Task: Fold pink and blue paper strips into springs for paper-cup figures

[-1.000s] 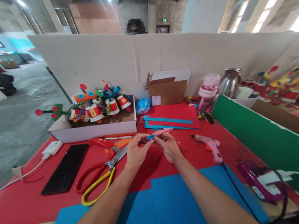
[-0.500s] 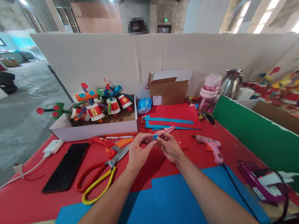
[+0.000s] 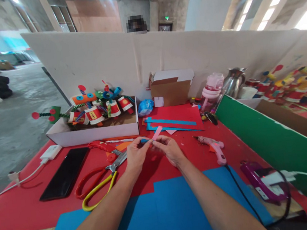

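Note:
My left hand [image 3: 136, 153] is closed on a small blue paper strip [image 3: 144, 140] at its fingertips. My right hand [image 3: 170, 151] pinches a pink paper strip [image 3: 157, 132], which slants up and away from the fingers. Where the two strips come together, the fingertips of both hands almost touch. Left of my left hand lie scissors [image 3: 112, 167] with one red and one yellow handle. A pink glue gun [image 3: 215, 147] rests on its side to the right of my right hand. Blue paper strips [image 3: 168, 120] lie on red paper [image 3: 188, 110] beyond the hands.
A white box [image 3: 97, 135] at the back left holds several paper-cup figures [image 3: 94, 114]. A black phone [image 3: 65, 173], a purple power strip [image 3: 262, 183], a green box [image 3: 268, 142] and a pink bottle [image 3: 211, 89] stand or lie around. Blue sheets [image 3: 178, 205] cover the near edge.
The pink strip has swung from lying nearly flat toward the right to pointing more upright. More of the blue strip shows at my left fingertips. The whole view has shifted slightly.

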The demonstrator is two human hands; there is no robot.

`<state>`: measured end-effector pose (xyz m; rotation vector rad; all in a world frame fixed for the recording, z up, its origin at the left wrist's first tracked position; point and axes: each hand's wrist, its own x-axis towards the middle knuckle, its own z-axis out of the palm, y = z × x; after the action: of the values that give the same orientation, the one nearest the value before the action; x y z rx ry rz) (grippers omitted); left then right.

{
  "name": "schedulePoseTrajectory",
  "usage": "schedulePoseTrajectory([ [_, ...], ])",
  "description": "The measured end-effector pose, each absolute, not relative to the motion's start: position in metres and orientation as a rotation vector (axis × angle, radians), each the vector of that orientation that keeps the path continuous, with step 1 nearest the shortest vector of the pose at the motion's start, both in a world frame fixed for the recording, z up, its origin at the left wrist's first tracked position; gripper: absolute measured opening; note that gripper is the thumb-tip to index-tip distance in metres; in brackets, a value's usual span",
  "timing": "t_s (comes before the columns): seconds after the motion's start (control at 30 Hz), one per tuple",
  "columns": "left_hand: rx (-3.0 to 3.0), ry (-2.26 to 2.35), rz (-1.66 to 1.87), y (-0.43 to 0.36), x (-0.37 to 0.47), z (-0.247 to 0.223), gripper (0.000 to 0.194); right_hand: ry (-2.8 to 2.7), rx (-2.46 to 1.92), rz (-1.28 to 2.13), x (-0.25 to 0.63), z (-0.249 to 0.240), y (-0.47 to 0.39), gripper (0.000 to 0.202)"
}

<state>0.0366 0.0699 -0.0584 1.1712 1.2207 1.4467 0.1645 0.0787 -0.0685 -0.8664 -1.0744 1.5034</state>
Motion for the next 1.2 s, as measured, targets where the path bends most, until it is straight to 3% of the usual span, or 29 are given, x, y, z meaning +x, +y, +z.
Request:
schedulePoseTrajectory([
  [0.9,0.894,1.197,1.59,0.079,0.031,-0.065,0.027,-0.958,-1.135,1.348,0.168,-0.073,0.083,0.031],
  [1.2,1.074,1.063,1.308,0.071,0.039,-0.069,0.032,-0.858,-0.966,1.469,0.158,-0.071,0.077,0.031],
])
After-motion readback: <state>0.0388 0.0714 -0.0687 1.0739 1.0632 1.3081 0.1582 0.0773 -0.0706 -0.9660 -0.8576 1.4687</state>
